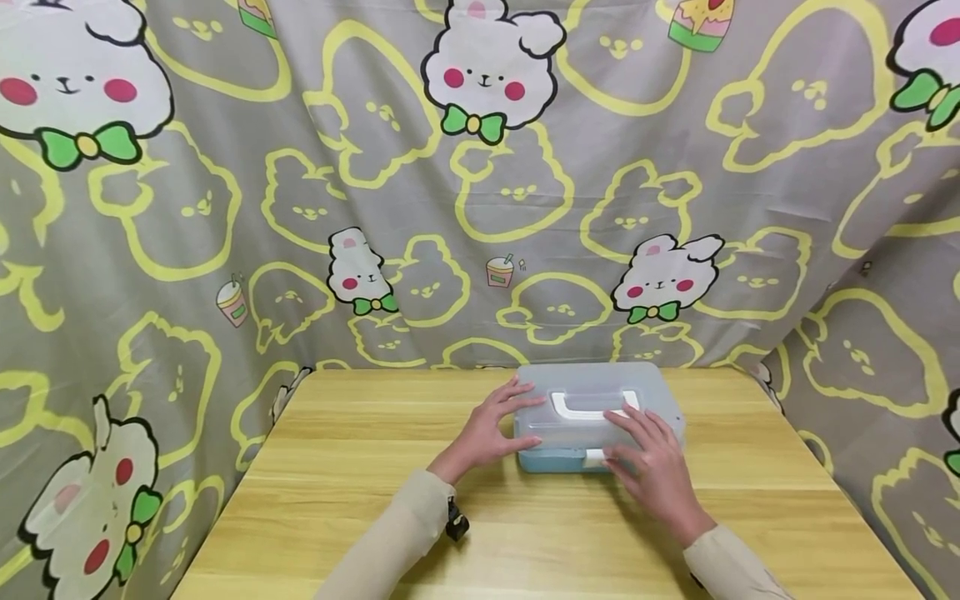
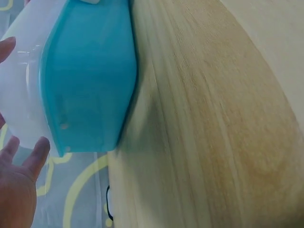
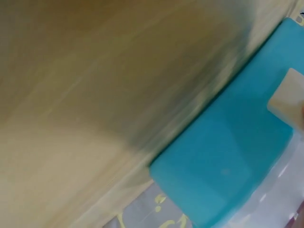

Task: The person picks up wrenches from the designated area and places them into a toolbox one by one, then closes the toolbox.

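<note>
A storage box (image 1: 592, 412) with a frosted clear lid, a white handle (image 1: 581, 406) and a blue base stands on the wooden table (image 1: 360, 467) toward its far edge. My left hand (image 1: 495, 425) lies against the lid's left end with straight fingers. My right hand (image 1: 648, 454) rests flat on the lid's front right, fingers near the white front latch (image 1: 595, 457). In the left wrist view the blue base (image 2: 90, 80) and my fingers (image 2: 21, 166) show. The right wrist view has the blue base (image 3: 228, 161) and the white latch (image 3: 287, 97), both blurred.
A grey cloth with yellow and white bunny prints (image 1: 480, 167) hangs behind and drapes past both table sides. Bare wood spreads left of the box and toward the front edge. Beige sleeves (image 1: 397, 533) cover both forearms.
</note>
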The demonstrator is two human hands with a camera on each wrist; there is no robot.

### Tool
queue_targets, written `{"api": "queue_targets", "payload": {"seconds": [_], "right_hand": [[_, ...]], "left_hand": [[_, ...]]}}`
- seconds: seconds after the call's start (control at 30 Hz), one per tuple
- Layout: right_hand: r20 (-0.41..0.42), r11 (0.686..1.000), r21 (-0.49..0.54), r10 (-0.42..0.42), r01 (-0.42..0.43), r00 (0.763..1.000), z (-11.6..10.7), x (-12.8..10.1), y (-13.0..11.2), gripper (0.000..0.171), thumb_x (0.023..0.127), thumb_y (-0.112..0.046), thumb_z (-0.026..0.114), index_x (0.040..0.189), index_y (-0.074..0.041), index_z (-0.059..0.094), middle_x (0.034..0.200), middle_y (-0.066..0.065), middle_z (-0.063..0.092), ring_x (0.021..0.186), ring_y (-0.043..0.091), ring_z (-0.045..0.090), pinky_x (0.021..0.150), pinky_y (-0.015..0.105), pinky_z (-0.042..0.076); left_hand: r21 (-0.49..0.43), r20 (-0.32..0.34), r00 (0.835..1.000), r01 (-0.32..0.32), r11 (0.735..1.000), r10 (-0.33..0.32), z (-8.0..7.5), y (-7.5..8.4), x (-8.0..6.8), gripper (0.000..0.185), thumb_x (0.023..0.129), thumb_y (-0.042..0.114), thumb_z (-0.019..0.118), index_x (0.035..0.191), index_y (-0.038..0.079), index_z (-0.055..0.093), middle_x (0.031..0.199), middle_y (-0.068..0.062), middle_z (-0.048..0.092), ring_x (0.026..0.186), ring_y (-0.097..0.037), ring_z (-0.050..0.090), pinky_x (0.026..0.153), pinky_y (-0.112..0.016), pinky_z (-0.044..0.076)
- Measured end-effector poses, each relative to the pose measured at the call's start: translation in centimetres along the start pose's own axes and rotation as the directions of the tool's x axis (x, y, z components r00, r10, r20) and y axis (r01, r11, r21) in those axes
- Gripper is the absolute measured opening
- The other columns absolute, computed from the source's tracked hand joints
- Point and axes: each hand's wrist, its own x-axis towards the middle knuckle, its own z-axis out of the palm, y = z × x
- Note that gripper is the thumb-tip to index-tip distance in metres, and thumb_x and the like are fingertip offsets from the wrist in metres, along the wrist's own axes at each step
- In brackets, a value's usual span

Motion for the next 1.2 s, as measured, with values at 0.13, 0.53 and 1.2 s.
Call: {"api": "queue_targets", "payload": {"seconds": [0.13,0.53,1.2], "right_hand": [[0.037,0.997,-0.068,-0.040,0.043,0.999,-0.1,0.0,0.2,0.039,0.055,-0.012,0.096,0.083,-0.016,0.069,0.137,0.015,0.066,0.129,0.049,0.055,0.120,0.052,0.033],[0.078,1.000,-0.003,-0.009,0.009,0.997,-0.3,-0.3,1.3,0.027,0.084,-0.039,0.078,0.088,-0.013,0.070,0.136,0.014,0.066,0.129,0.042,0.056,0.126,0.034,0.023],[0.054,0.993,0.017,0.118,-0.119,0.992,-0.5,0.6,0.7,0.075,0.055,-0.017,0.098,0.125,-0.010,0.073,0.126,0.009,0.072,0.120,0.035,0.062,0.106,0.048,0.038]], "left_hand": [[-0.005,-0.004,1.000,-0.003,1.000,0.003,0.0,-0.1,0.0,0.062,0.089,0.043,0.082,0.146,0.040,0.058,0.163,0.015,0.040,0.160,-0.018,0.019,0.120,-0.064,0.033],[-0.018,-0.008,1.000,0.013,1.000,-0.013,0.0,-0.2,-0.2,0.063,0.089,0.042,0.082,0.146,0.041,0.058,0.164,0.016,0.039,0.160,-0.014,0.018,0.122,-0.063,0.030],[-0.018,-0.018,1.000,0.000,1.000,0.000,0.2,-0.2,0.0,0.062,0.088,0.041,0.083,0.145,0.038,0.060,0.163,0.013,0.042,0.160,-0.018,0.021,0.122,-0.063,0.031]]}}
